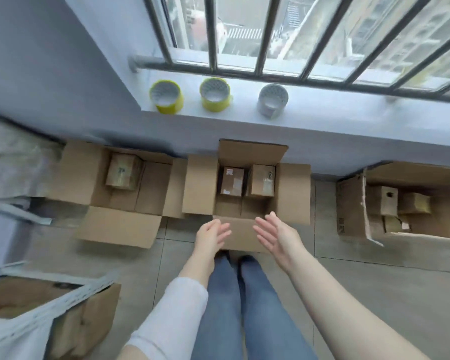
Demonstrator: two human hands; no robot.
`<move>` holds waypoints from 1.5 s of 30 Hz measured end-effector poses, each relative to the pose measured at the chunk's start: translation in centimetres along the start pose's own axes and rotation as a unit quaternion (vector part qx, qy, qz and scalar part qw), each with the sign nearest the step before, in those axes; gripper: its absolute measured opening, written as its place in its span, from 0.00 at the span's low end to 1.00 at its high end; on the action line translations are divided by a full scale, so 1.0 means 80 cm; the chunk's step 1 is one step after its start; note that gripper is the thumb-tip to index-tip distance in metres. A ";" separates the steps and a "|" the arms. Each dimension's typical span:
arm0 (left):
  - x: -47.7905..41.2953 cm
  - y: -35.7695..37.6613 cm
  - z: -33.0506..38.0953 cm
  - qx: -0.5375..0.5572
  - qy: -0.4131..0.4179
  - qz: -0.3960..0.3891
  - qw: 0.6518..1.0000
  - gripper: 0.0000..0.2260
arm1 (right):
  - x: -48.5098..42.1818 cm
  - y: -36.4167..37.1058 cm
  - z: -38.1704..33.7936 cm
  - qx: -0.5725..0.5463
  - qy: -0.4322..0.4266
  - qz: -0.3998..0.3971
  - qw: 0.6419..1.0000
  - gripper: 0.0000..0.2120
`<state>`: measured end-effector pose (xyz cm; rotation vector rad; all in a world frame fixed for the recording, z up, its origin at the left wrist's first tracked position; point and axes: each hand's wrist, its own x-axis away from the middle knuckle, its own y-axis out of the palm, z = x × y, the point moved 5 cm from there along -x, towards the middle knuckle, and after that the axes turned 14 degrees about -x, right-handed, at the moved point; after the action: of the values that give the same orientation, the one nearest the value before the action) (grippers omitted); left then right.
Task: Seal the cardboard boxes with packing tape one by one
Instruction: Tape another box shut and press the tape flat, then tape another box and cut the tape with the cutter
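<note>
View: head
Hands: left hand [211, 233] and right hand [276, 233] empty, fingers straight, palms facing, over the near flap of the middle open brown cardboard box [200, 185]; contact unclear.
Other boxes: left open brown cardboard box [120, 227] and right open brown cardboard box [351, 203] flank it on the floor.
Tape: two yellow tape rolls [166, 97] and a grey tape roll [272, 100] near the windowsill [348, 113] front edge.
Progress: seemingly just starting; all flaps open, nothing taped.

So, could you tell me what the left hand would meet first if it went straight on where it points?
Most likely the near flap of the middle open box, just ahead of the left hand; the hand's height above the flap is unclear.
</note>
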<state>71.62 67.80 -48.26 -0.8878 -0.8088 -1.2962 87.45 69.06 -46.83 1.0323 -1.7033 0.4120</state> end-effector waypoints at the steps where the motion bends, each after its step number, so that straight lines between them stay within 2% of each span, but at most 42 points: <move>1: 0.026 -0.015 -0.006 0.016 0.007 0.003 1.000 0.16 | 0.026 0.001 0.004 0.007 -0.006 -0.012 1.000 0.19; 5: 0.101 -0.079 -0.046 0.112 0.069 0.069 0.989 0.15 | 0.095 0.002 0.041 0.047 -0.027 -0.056 0.997 0.19; 8: 0.148 -0.111 -0.117 0.184 0.085 0.139 0.969 0.11 | 0.126 0.002 0.087 0.091 -0.030 -0.087 0.992 0.17; 12: 0.211 -0.122 -0.242 0.250 0.007 0.164 0.954 0.13 | 0.174 -0.007 0.157 0.136 -0.006 -0.101 0.986 0.15; 14: 0.239 -0.140 -0.277 0.288 0.000 0.179 0.941 0.13 | 0.202 -0.001 0.188 0.166 0.003 -0.124 0.978 0.14; 18: 0.303 -0.226 -0.287 0.338 0.072 0.236 0.908 0.13 | 0.266 0.057 0.256 0.236 -0.012 -0.193 0.952 0.13; 22: 0.394 -0.329 -0.302 0.352 0.164 0.315 0.866 0.11 | 0.362 0.131 0.366 0.259 -0.004 -0.282 0.924 0.09; 27: 0.531 -0.450 -0.393 0.357 0.233 0.414 0.804 0.07 | 0.521 0.194 0.535 0.265 0.039 -0.394 0.879 0.10; 35: 0.760 -0.608 -0.467 0.279 0.360 0.505 0.733 0.06 | 0.764 0.270 0.677 0.282 0.054 -0.592 0.753 0.09; 39: 0.828 -0.675 -0.493 0.284 0.357 0.565 0.687 0.07 | 0.839 0.320 0.734 0.297 0.066 -0.622 0.721 0.09; 45: 0.881 -0.799 -0.504 0.249 0.327 0.628 0.660 0.06 | 0.892 0.425 0.810 0.316 0.060 -0.647 0.691 0.09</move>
<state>15.94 -3.14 2.18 -0.2708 0.1544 -0.0293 16.15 12.08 -0.76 2.3355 -0.3249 0.0764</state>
